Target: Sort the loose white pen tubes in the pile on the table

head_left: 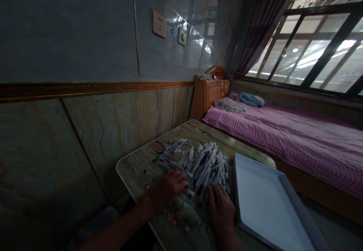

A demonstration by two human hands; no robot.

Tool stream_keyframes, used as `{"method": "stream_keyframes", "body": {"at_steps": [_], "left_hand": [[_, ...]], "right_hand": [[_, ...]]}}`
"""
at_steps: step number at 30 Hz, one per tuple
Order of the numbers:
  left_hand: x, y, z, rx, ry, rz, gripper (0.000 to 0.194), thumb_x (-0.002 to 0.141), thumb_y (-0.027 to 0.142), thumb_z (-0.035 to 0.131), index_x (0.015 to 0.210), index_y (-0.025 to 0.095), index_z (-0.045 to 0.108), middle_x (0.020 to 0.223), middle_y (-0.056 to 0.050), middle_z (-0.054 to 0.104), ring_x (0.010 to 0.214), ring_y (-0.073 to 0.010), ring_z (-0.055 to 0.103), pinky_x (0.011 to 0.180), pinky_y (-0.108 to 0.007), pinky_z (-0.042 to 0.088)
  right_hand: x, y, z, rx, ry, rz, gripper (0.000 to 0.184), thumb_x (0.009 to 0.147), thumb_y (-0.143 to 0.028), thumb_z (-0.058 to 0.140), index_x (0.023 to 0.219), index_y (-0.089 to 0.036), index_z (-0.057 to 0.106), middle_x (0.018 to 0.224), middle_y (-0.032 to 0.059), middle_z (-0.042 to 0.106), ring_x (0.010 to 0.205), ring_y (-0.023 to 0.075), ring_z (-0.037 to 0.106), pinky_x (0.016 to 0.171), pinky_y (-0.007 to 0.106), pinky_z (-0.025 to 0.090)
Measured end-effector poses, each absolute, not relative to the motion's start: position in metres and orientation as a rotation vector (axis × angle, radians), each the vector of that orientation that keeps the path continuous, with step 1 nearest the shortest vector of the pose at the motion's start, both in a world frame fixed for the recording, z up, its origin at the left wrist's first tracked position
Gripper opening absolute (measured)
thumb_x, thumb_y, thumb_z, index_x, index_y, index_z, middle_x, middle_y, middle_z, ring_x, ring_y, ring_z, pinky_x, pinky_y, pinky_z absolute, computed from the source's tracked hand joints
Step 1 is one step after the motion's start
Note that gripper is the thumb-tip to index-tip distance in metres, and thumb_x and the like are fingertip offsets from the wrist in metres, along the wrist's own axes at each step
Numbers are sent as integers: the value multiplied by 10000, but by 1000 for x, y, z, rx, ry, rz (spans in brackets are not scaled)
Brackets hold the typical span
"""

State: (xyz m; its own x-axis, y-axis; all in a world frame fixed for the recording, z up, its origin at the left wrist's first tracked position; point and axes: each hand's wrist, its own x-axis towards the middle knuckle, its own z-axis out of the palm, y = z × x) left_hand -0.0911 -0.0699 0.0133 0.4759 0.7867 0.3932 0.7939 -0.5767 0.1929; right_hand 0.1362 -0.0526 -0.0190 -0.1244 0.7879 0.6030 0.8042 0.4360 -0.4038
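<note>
The white sticks (208,164) lie in a loose heap on the table (238,143), and they point in many directions; some of them have dark ends. The left hand (171,186) is at the near left side of this heap, with its fingers bent and turned down. The right hand (221,205) is at the near edge of the heap, its fingers pointing toward the sticks. For both hands, I cannot tell if the fingers are closed on a stick, because the place is dark and the fingertips are partly hidden. The two hands are apart, and some sticks lie between them.

Just to the right of the heap there is a tray (268,201), pale inside and with a raised rim. Behind the table stands a bed (272,133) with a pink checked cover. On the wall (99,31), at the left, there is a socket (159,24), and a window (309,50) is at the right.
</note>
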Motion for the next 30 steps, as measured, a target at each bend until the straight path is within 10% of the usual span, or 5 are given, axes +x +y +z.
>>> {"method": "stream_keyframes", "body": {"at_steps": [5, 20, 30], "left_hand": [[-71, -63, 14, -2677, -1255, -827, 160, 935, 128, 492, 1001, 220, 606, 966, -34, 670, 1022, -212, 573, 991, -371, 368], [-76, -38, 19, -2937, -1194, -701, 177, 896, 134, 510, 970, 228, 641, 838, -19, 668, 774, -185, 631, 694, -270, 445], [-57, -32, 36, -1980, -1966, -3308, 321, 756, 475, 722, 883, 200, 617, 726, -2, 688, 614, -167, 676, 579, -275, 529]], "right_hand": [[134, -58, -12, -1158, -1992, 93, 404, 1041, -389, 301, 1009, -222, 667, 895, 39, 680, 802, 147, 645, 726, 238, 441], [136, -52, -21, -1147, -2044, 100, 430, 1041, -392, 318, 822, -214, 644, 715, 3, 669, 637, 118, 644, 590, 195, 404], [145, -44, -30, -1446, -1800, -187, 430, 1010, -509, 337, 1015, -260, 688, 941, 56, 664, 792, 195, 634, 657, 280, 471]]}}
